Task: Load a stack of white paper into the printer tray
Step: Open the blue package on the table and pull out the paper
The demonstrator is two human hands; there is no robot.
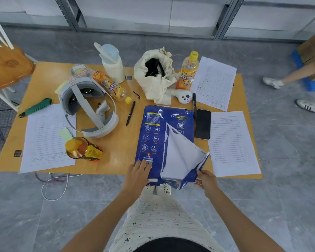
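Note:
A blue paper ream package (pixel 153 135) lies on the wooden table (pixel 116 153), near its front edge. Its wrapper is torn open on the right side, and the white inner face of the flap (pixel 182 153) stands lifted. My left hand (pixel 138 174) presses flat on the package's near left corner by the barcode. My right hand (pixel 206 180) pinches the torn blue flap at the near right corner and holds it up. No printer or tray is in view.
A black phone (pixel 202 124) and a marker (pixel 194 104) lie right of the package. Printed forms (pixel 231 142), a VR headset (pixel 87 106), orange drink bottles (pixel 187 71), a cloth bag (pixel 156 73) and a green utility knife (pixel 35 107) crowd the table. A person's legs (pixel 289 80) stand at far right.

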